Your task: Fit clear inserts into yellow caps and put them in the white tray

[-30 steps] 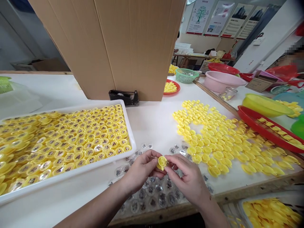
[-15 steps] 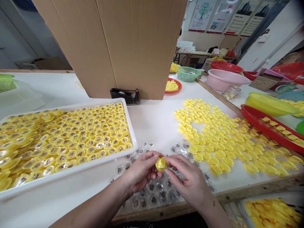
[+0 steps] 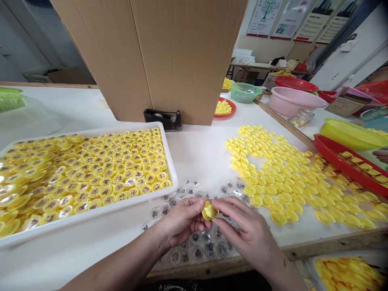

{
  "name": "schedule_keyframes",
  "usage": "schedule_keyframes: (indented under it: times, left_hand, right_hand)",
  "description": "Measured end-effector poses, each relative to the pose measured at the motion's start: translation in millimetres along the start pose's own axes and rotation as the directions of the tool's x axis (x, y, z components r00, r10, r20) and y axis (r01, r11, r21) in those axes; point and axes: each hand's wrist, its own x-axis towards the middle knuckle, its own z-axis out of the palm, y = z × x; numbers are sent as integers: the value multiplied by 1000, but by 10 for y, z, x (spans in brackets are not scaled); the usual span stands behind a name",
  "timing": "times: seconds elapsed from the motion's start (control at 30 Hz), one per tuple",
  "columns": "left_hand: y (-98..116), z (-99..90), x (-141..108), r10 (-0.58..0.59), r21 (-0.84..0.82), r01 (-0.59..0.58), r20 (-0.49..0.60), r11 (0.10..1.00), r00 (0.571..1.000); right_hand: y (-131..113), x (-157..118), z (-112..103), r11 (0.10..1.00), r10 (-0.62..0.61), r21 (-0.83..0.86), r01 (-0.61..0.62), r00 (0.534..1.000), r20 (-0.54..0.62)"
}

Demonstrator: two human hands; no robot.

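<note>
A small yellow plastic piece (image 3: 208, 211) is held between both hands above the front of the white table. My left hand (image 3: 184, 220) pinches its left side with thumb and fingers. The fingertips of my right hand (image 3: 242, 226) press on its right side, where a round printed face shows. Beneath and around the hands lie clear discs with dark prints (image 3: 198, 252), spread on the table. Left of them, a white tray (image 3: 172, 173) holds rows of yellow pieces topped with printed discs. Many yellow pieces (image 3: 273, 178) without prints lie spread to the right.
A large cardboard box (image 3: 151, 60) stands behind, with a black tape dispenser (image 3: 163, 120) at its foot. Red plate (image 3: 225, 108), green basket (image 3: 245, 93), pink basin (image 3: 295, 101) and red tray (image 3: 348, 159) stand right. Part of another person's hand (image 3: 381, 155) shows at the right edge.
The view has shifted slightly, moving the scene a little to the right. The held yellow piece has turned so that its printed face shows more. Another person's hand has appeared at the right edge.
</note>
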Motion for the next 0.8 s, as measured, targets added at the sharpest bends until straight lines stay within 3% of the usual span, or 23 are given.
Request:
schedule_keyframes:
  times: [0.23,0.47,0.63,0.8]
  left_hand:
    - [-29,39,-2,19,-14,-19,-19,1000,1000]
    - [-50,54,6,52,6,-52,8,999,999]
    - [10,47,-5,88,106,-89,9,990,996]
    - [21,48,-55,173,263,-168,4,950,985]
  right_hand:
    - [-28,17,-2,999,6,-40,-6,1000,4]
    - [-61,61,-5,994,108,-13,-108,994,8]
    - [-39,107,22,995,99,-9,-99,995,-3]
    - [-31,90,204,992,73,-95,-85,990,-120]
